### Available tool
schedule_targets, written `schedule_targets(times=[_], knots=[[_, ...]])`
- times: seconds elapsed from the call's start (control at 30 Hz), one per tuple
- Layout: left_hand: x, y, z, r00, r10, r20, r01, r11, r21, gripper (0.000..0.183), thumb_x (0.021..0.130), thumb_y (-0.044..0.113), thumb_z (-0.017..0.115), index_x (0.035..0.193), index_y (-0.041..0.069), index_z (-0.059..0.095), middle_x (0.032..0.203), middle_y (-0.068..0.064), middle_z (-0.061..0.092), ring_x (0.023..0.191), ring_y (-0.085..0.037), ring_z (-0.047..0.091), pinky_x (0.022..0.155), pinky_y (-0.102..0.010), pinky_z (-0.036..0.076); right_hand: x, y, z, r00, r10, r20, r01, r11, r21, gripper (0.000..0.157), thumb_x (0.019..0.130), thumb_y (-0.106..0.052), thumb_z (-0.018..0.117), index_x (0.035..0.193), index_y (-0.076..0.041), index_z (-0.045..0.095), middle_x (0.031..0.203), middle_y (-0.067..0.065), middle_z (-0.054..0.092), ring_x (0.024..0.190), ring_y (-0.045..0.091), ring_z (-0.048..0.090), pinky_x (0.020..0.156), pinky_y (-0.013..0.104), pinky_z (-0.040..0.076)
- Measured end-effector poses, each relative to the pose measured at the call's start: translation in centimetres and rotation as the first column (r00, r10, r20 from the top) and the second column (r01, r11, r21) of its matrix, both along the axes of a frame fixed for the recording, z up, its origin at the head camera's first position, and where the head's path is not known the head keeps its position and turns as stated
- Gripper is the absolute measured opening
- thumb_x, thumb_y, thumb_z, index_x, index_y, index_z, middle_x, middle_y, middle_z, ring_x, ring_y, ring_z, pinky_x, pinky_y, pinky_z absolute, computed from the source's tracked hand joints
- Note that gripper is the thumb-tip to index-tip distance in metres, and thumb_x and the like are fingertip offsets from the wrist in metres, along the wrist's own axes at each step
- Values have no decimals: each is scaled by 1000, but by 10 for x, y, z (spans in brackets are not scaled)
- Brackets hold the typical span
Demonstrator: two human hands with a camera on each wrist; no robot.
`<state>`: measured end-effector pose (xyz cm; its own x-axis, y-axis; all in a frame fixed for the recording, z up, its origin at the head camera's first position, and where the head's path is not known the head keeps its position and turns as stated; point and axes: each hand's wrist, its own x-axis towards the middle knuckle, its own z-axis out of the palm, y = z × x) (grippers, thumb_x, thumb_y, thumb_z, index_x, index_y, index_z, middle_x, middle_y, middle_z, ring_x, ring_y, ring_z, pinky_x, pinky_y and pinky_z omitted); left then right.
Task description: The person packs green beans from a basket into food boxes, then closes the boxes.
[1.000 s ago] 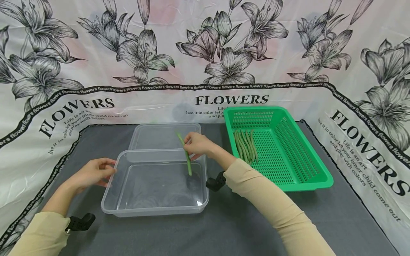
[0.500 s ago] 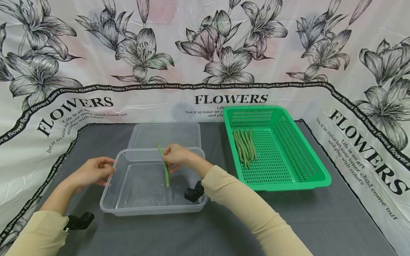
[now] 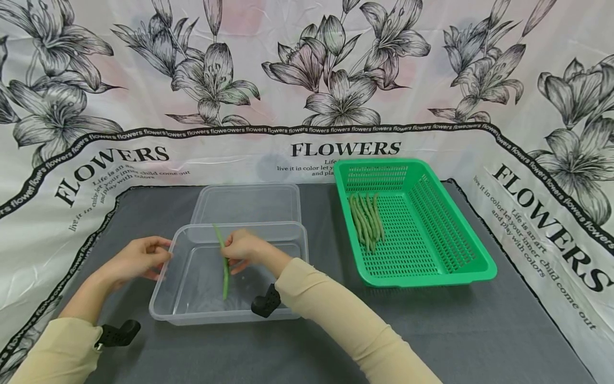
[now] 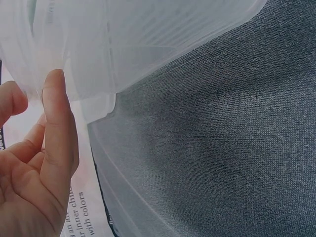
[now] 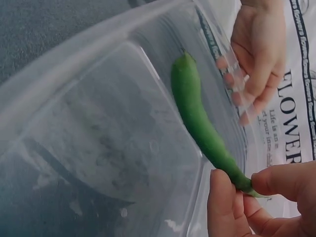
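A green bean (image 3: 225,277) hangs upright over the clear plastic box (image 3: 229,317), pinched near its upper end by my right hand (image 3: 244,249). In the right wrist view the bean (image 5: 197,116) is slightly curved, its thin end between thumb and fingertips. My left hand (image 3: 139,260) is at the box's left side, fingertips right at the rim. In the left wrist view the left hand (image 4: 49,158) has its index finger straight against the plastic wall. Through that wall, the right wrist view shows the left hand's fingertips (image 5: 228,79) outside.
A flat clear lid (image 3: 247,201) lies behind the box. To the right stands a green mesh basket (image 3: 427,280) with several beans (image 3: 366,221) along its left side. Grey cloth (image 3: 331,330) covers the table, and a flower-printed sheet (image 3: 427,101) hangs at the back.
My right hand has carried the bean leftward and toward the front, from the box's right side to over its middle-left. The left hand has stayed at the rim.
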<state>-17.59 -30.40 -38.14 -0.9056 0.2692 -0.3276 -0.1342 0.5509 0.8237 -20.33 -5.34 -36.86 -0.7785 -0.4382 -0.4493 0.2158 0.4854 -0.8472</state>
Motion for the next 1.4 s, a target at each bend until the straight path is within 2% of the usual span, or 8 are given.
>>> schedule_targets(times=[0.1, 0.3, 0.47, 0.6, 0.87, 1.0, 1.13, 1.4], knots=[[0, 0, 1, 1000, -3, 1, 3, 1000, 4, 55, 94, 20, 53, 134, -10, 31, 101, -18, 57, 88, -17, 58, 68, -36, 56, 3, -6, -1, 1000, -21, 1, 21, 1000, 14, 32, 91, -4, 55, 63, -9, 41, 76, 7, 55, 54, 15, 49, 62, 35, 57], [0, 0, 0, 1000, 1, 4, -1, 1000, 2, 55, 94, 19, 53, 134, -11, 30, 102, -18, 56, 88, -17, 58, 68, -36, 56, 9, -14, -3, 1000, -12, -14, 12, 999, 29, 26, 90, -3, 55, 67, -6, 44, 68, 6, 49, 52, 15, 47, 62, 36, 57], [-1, 0, -1, 1000, 2, 8, -2, 1000, 13, 54, 94, 18, 53, 135, -10, 31, 102, -18, 56, 89, -18, 58, 69, -36, 56, 12, -18, -3, 1000, 6, -23, -5, 999, 50, 5, 90, -7, 57, 89, -4, 53, 91, 5, 56, 63, 20, 57, 57, 33, 56], [-1, 0, -2, 1000, 1, 9, -1, 1000, 10, 54, 94, 19, 52, 135, -10, 31, 102, -18, 56, 88, -18, 57, 69, -36, 56, 12, -17, -1, 999, 26, -45, -23, 997, 80, 13, 90, -11, 58, 100, -5, 54, 107, 6, 58, 73, 23, 63, 58, 32, 56], [-1, 1, -1, 1000, 8, 7, -8, 1000, -5, 54, 94, 19, 52, 134, -10, 31, 103, -19, 56, 87, -19, 57, 69, -36, 56, 2, -2, 10, 985, 118, -124, -105, 989, 105, 22, 93, -18, 55, 113, -7, 54, 101, 10, 60, 87, 27, 61, 68, 37, 56], [-1, 1, -1, 1000, 15, 6, -15, 1000, -7, 54, 94, 19, 53, 134, -10, 31, 103, -19, 55, 86, -18, 57, 68, -36, 56, -7, 8, 19, 958, 165, -233, -125, 976, 177, 27, 94, -21, 52, 117, -7, 54, 107, 10, 60, 84, 23, 61, 69, 35, 56], [0, 0, -2, 1000, 12, 8, -12, 1000, -2, 54, 94, 19, 53, 134, -10, 32, 103, -20, 55, 85, -18, 57, 68, -36, 56, -18, 20, 28, 917, 210, -340, -128, 960, 249, 22, 94, -22, 51, 111, -8, 57, 107, 7, 61, 74, 19, 61, 64, 29, 54], [-1, -1, -4, 1000, 12, 8, -12, 1000, -1, 55, 94, 21, 53, 134, -9, 32, 103, -18, 56, 85, -16, 56, 69, -36, 56, -43, 46, 44, 765, 280, -580, -87, 937, 337, 15, 94, -20, 52, 102, -9, 59, 96, 5, 64, 73, 13, 58, 62, 21, 44]])
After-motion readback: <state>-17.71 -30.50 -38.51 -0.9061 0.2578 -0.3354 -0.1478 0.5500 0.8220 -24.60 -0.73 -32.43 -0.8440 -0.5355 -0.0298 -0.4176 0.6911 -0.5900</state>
